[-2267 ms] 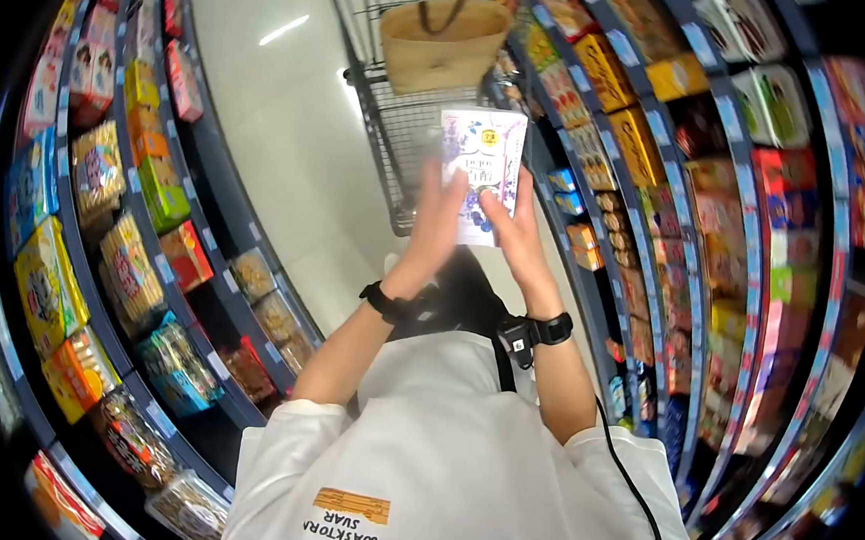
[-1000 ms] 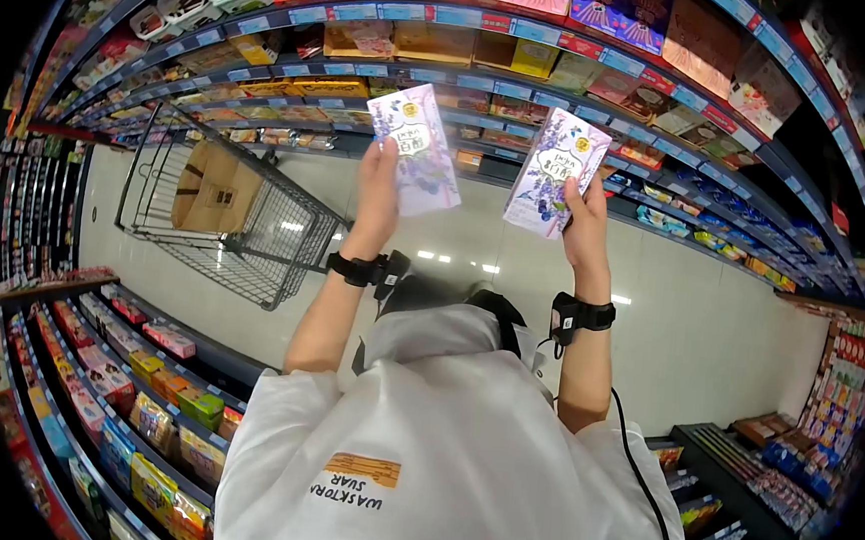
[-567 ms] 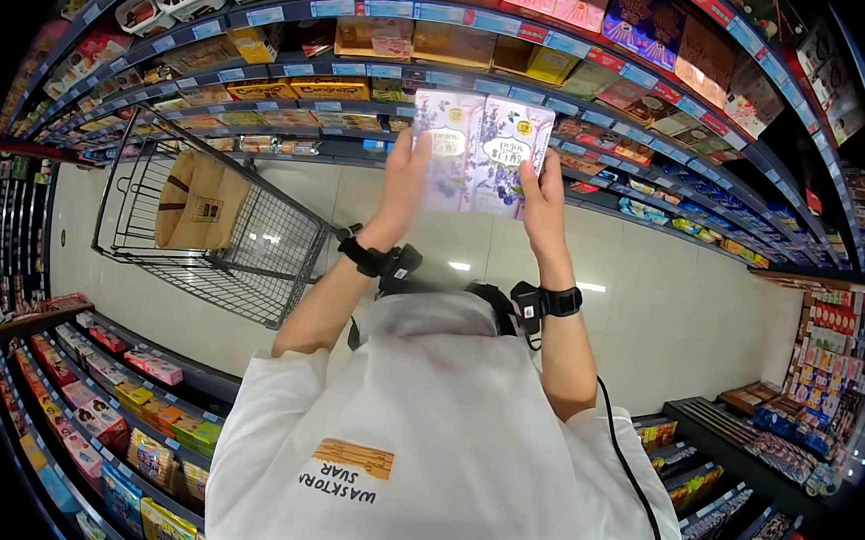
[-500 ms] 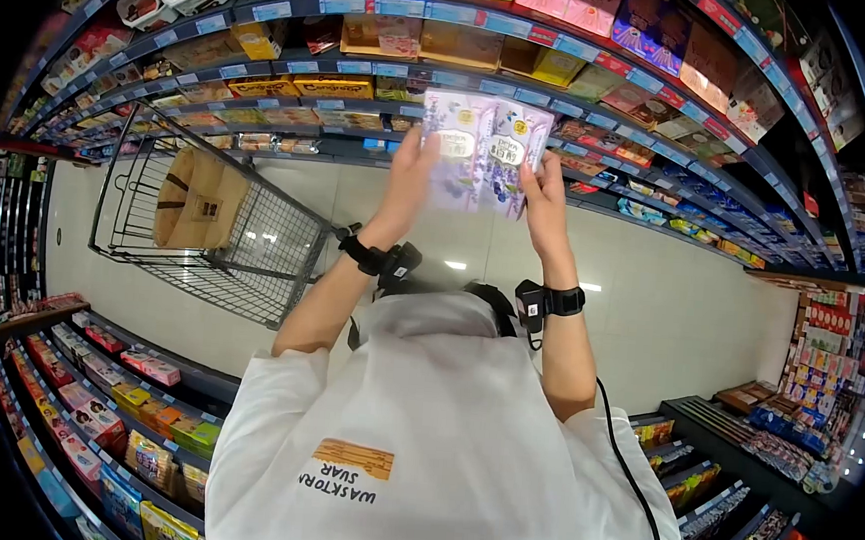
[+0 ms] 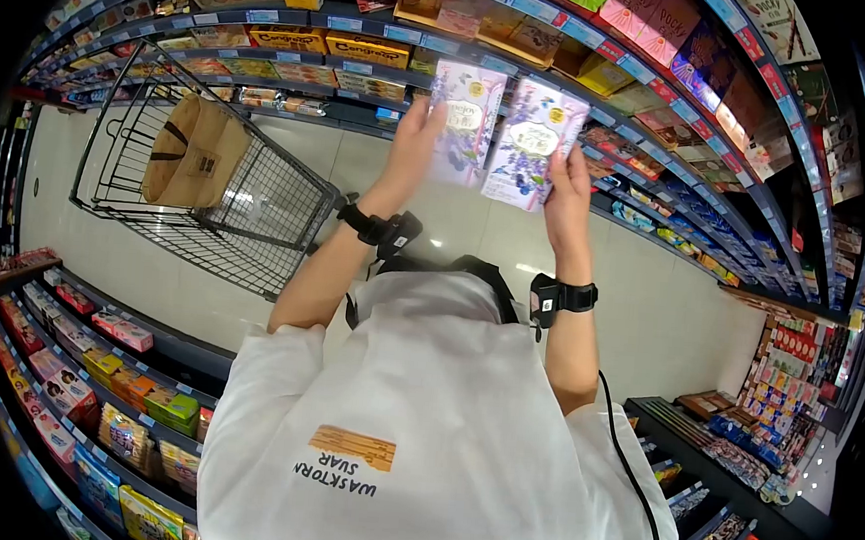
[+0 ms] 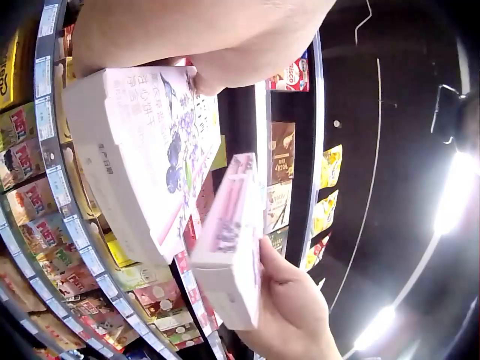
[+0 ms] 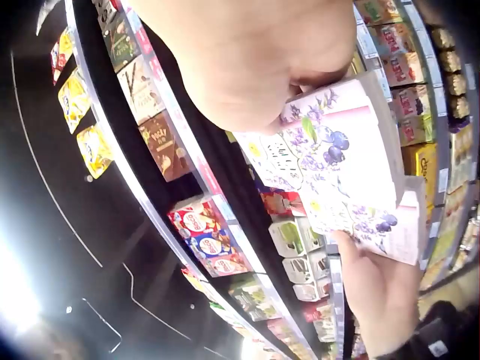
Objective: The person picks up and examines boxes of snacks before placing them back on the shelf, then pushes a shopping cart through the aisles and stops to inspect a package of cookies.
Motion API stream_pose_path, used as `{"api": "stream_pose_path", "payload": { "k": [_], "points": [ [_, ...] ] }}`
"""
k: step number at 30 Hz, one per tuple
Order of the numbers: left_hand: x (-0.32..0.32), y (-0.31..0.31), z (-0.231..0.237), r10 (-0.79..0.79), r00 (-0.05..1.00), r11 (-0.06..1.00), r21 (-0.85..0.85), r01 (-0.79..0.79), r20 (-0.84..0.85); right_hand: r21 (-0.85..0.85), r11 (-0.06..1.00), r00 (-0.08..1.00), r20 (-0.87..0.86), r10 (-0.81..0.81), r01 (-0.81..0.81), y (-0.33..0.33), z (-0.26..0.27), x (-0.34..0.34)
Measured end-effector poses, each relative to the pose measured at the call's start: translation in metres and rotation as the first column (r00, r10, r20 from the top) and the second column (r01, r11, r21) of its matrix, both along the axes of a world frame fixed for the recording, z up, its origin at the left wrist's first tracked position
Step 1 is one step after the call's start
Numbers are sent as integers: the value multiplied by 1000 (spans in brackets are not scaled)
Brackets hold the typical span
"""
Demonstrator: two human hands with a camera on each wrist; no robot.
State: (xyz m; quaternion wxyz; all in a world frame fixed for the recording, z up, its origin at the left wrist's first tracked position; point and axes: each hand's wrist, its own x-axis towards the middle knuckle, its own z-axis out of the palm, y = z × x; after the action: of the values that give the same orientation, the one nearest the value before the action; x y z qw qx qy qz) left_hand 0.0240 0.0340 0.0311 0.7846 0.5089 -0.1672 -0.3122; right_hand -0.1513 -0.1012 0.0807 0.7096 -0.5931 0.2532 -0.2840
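Note:
In the head view my left hand (image 5: 413, 153) grips a flat lilac and white snack box (image 5: 466, 122) by its outer side. My right hand (image 5: 569, 194) holds a matching snack box (image 5: 531, 147) by its lower outer corner, thumb on the front. Both fronts, printed with purple flowers and blueberries, face up, with a narrow gap between the boxes. The left wrist view has the left hand's box (image 6: 142, 157) close up, its white side panel showing, and the right hand (image 6: 289, 311) beyond. In the right wrist view the two boxes overlap, the right hand's box (image 7: 345, 142) nearer.
A shopping cart (image 5: 284, 245) with a tan bag (image 5: 195, 153) in it stands at the left on the pale floor (image 5: 651, 305). Shelves of packaged snacks (image 5: 368, 50) run across the front, and more shelving (image 5: 133, 390) lies behind at lower left.
The view has turned from along the aisle to the shelves, putting the cart at the left. The boxes went from together to apart, then side by side; now they are slightly spread.

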Motion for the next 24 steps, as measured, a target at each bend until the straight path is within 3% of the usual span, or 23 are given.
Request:
{"api": "stream_pose_path", "payload": {
  "k": [1,3,5,8,11,15,24],
  "points": [
    [-1,2,4,15,1000,1000,10,-15,14,-82,996,992,-125,13,-23,0,-8,4],
    [-1,5,9,-13,999,1000,2,13,-35,-98,991,989,-107,-103,93,12,-13,16],
    [3,11,8,-96,982,995,-35,91,-160,-47,998,993,-110,-53,48,10,-17,12],
    [10,12,-5,-95,995,995,-7,95,15,-6,1000,993,-120,-16,16,10,-20,6],
    [12,12,-11,-64,998,998,6,64,-4,25,1000,994,-113,-12,15,8,-21,-3],
    [6,12,-4,-132,991,990,44,133,-29,61,997,996,-82,43,-38,16,-7,-5],
    [-20,-10,-2,-251,968,968,27,251,-6,-54,998,994,-107,-27,22,28,-32,9]
  ]
}}
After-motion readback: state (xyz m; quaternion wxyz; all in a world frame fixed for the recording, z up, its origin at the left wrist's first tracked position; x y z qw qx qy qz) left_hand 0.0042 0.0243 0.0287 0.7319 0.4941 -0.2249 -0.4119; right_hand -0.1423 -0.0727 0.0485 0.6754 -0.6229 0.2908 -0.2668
